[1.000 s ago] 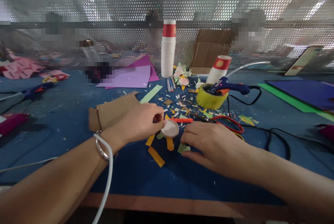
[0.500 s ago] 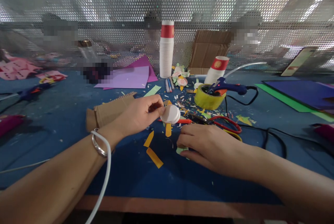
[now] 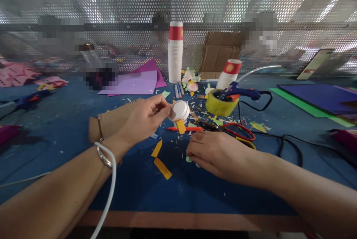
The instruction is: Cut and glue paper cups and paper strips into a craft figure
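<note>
My left hand [image 3: 141, 120] pinches the edge of a white round disc-shaped piece [image 3: 178, 110], like a paper cup base, between thumb and fingertips. An orange paper strip [image 3: 181, 126] sticks out from under it. Held just above the table, the disc is tilted, its flat face toward me. My right hand [image 3: 220, 153] rests low over the table with fingers curled on a light green paper piece [image 3: 189, 159], mostly hidden beneath them. Between the hands lie a red pen [image 3: 185, 129] and two loose orange paper pieces [image 3: 163, 168]. Scissors [image 3: 240, 130] with red and yellow handles lie beyond my right hand.
A yellow tape roll [image 3: 220, 107] holds a blue glue gun [image 3: 245, 92], its cable trailing right. Behind stand paper cup stacks [image 3: 175, 60] and cardboard [image 3: 221, 51]. Folded cardboard [image 3: 115, 118] lies beside my left forearm. Paper scraps litter the middle; purple sheets [image 3: 134, 83] lie behind.
My left hand has lifted and turned the white disc slightly, and its orange strip now slants. My right hand stays on the green paper, its fingers covering more of it.
</note>
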Demonstrator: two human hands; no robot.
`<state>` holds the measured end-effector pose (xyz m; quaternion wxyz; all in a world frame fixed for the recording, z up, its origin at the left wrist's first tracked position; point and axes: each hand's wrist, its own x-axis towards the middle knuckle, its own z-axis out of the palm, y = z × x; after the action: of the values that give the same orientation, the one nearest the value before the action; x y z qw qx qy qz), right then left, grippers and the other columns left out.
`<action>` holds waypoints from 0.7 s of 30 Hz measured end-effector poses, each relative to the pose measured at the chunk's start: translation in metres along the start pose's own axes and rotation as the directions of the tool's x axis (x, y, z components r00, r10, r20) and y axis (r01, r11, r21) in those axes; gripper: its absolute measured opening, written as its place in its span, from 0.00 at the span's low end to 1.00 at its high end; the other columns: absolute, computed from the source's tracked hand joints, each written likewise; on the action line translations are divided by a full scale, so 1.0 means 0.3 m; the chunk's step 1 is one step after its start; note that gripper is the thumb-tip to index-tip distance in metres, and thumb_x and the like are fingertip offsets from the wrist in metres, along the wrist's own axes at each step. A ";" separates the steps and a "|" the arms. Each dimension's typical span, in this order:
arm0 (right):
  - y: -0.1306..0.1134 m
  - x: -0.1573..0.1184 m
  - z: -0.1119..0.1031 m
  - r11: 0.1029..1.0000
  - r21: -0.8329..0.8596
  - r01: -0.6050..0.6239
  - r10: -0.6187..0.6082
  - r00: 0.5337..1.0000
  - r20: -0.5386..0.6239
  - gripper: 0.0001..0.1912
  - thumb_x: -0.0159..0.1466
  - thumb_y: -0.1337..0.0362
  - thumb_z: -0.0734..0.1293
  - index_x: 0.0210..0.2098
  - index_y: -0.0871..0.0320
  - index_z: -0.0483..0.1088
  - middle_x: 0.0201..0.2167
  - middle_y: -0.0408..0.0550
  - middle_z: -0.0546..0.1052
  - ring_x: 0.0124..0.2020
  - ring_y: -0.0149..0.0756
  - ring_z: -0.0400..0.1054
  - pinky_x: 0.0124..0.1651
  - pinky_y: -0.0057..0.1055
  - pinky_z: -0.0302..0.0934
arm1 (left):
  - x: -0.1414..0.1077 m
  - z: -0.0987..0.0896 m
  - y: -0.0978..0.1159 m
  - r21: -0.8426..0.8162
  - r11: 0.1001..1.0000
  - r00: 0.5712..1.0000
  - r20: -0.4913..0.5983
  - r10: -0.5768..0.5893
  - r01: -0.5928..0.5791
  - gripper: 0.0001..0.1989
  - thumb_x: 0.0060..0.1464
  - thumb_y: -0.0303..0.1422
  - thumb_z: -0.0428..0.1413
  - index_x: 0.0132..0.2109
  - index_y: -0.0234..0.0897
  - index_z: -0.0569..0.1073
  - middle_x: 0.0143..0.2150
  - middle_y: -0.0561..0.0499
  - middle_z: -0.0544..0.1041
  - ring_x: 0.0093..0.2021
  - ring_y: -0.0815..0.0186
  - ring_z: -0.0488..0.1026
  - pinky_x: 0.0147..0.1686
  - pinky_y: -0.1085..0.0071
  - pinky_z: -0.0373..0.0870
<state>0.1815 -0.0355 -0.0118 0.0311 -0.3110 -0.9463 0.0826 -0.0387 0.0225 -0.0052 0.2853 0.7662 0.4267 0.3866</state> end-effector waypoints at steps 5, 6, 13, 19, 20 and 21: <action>0.018 0.000 0.005 0.984 0.176 -0.023 0.039 0.996 -0.086 0.07 0.67 0.71 0.64 0.38 0.59 0.75 0.36 0.49 0.79 0.38 0.37 0.73 0.42 0.32 0.65 | 0.000 0.007 0.007 -0.086 0.993 0.990 -0.104 -0.093 0.085 0.10 0.55 0.32 0.55 0.26 0.38 0.67 0.23 0.56 0.67 0.25 0.71 0.61 0.26 0.71 0.57; 0.021 0.000 0.004 0.974 0.223 -0.039 0.061 0.994 -0.091 0.06 0.66 0.71 0.65 0.37 0.59 0.75 0.35 0.47 0.79 0.37 0.35 0.73 0.42 0.31 0.65 | 0.000 0.010 0.006 -0.116 0.987 0.985 -0.114 -0.127 0.114 0.11 0.54 0.32 0.56 0.25 0.38 0.66 0.22 0.56 0.65 0.24 0.72 0.59 0.24 0.71 0.55; 0.025 -0.001 -0.002 0.973 0.209 -0.100 0.119 0.989 -0.083 0.06 0.67 0.70 0.65 0.38 0.59 0.75 0.36 0.48 0.78 0.37 0.36 0.72 0.42 0.32 0.64 | 0.005 0.025 0.006 -0.307 0.923 0.958 -0.087 -0.272 0.234 0.11 0.50 0.31 0.57 0.23 0.38 0.65 0.21 0.57 0.64 0.23 0.72 0.58 0.25 0.70 0.53; 0.010 0.011 0.016 0.979 0.194 -0.063 0.076 0.995 -0.058 0.05 0.66 0.69 0.66 0.38 0.59 0.75 0.37 0.50 0.77 0.39 0.38 0.71 0.43 0.33 0.64 | 0.004 0.026 -0.005 -0.305 0.931 0.969 -0.076 -0.234 0.201 0.09 0.49 0.33 0.59 0.25 0.38 0.67 0.24 0.56 0.65 0.27 0.70 0.60 0.30 0.69 0.57; 0.008 0.014 0.018 0.982 0.181 -0.058 0.070 0.996 -0.059 0.06 0.67 0.70 0.65 0.37 0.59 0.75 0.36 0.49 0.77 0.39 0.37 0.71 0.43 0.34 0.64 | 0.004 0.025 -0.007 -0.322 0.927 0.972 -0.071 -0.224 0.191 0.09 0.48 0.33 0.59 0.25 0.38 0.67 0.24 0.56 0.65 0.27 0.70 0.61 0.31 0.69 0.57; 0.006 0.017 0.020 0.984 0.166 -0.059 0.070 0.996 -0.061 0.06 0.67 0.70 0.64 0.37 0.59 0.74 0.36 0.49 0.77 0.37 0.37 0.71 0.42 0.34 0.64 | 0.004 0.024 -0.008 -0.347 0.920 0.974 -0.065 -0.218 0.182 0.09 0.47 0.33 0.60 0.25 0.38 0.66 0.25 0.56 0.66 0.28 0.70 0.61 0.31 0.69 0.58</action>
<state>0.1779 -0.0319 -0.0181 0.0854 -0.3406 -0.9241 0.1509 -0.0333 0.0238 -0.0104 0.4286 0.6370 0.4439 0.4619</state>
